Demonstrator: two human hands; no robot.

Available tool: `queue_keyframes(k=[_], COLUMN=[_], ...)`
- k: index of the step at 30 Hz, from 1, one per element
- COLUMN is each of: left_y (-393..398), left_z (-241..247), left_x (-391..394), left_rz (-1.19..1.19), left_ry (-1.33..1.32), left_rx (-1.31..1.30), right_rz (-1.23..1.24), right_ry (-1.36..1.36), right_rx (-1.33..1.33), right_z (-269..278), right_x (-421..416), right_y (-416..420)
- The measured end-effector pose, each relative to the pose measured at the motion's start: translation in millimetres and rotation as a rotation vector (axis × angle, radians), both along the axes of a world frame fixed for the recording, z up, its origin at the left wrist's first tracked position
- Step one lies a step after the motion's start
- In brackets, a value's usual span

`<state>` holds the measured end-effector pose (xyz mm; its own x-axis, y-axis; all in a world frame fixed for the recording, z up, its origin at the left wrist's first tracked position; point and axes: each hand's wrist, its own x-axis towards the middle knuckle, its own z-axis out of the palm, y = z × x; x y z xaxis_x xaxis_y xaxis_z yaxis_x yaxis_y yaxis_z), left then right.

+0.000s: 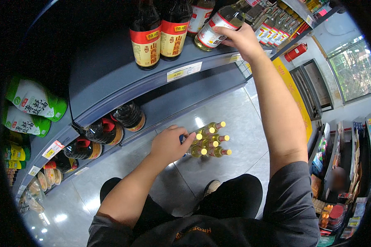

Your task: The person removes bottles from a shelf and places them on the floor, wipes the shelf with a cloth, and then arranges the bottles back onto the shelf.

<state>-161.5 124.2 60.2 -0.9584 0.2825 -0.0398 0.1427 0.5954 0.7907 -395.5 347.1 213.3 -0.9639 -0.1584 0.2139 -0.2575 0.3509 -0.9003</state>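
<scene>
My right hand (242, 38) grips a glass bottle of pale liquid (215, 34) with a red-and-white label. The bottle leans at the shelf's front edge (185, 72). Behind it stands a similar bottle (200, 15). To its left are two dark vinegar bottles (145, 46) with red-and-cream labels. My left hand (171, 143) hovers low with curled fingers, beside a cluster of yellow-capped bottles (215, 139) standing on the floor. A small dark blue patch (181, 139) shows by its fingers; whether the hand holds it is hidden.
Large dark jugs (130, 116) lie or stand on the lower shelf (185, 102). Green-and-white oyster sauce bottles (34, 100) are at left. More labelled bottles (270, 32) line the shelf beyond my right hand. A fire extinguisher (296, 52) hangs on the wall. Stocked racks (343, 148) stand at right.
</scene>
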Motion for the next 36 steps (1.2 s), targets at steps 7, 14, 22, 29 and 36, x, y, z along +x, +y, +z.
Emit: queue_keyframes(k=[7, 14, 22, 29, 36], left_y=[-5, -5, -8, -3, -9], left_z=[-5, -4, -12, -11, -19], left_x=[-2, -3, -4, -6, -8], left_rz=[-0.021, -0.054, -0.033, -0.045, -0.06], left_ry=[-0.023, -0.066, -0.062, -0.071, 0.023], left_rx=[-0.015, -0.087, -0.09, -0.104, -0.144], right_rz=[0.045, 0.028, 0.227, 0.272, 0.229], right_ry=[-0.04, 0.038, -0.177, -0.201, 0.088], right_rx=[0.375, 0.359, 0.01, -0.093, 0.265], right_z=[14, 6, 20, 17, 22], right_x=[-19, -30, -27, -46, -11], right_y=[3, 8, -22, -27, -2])
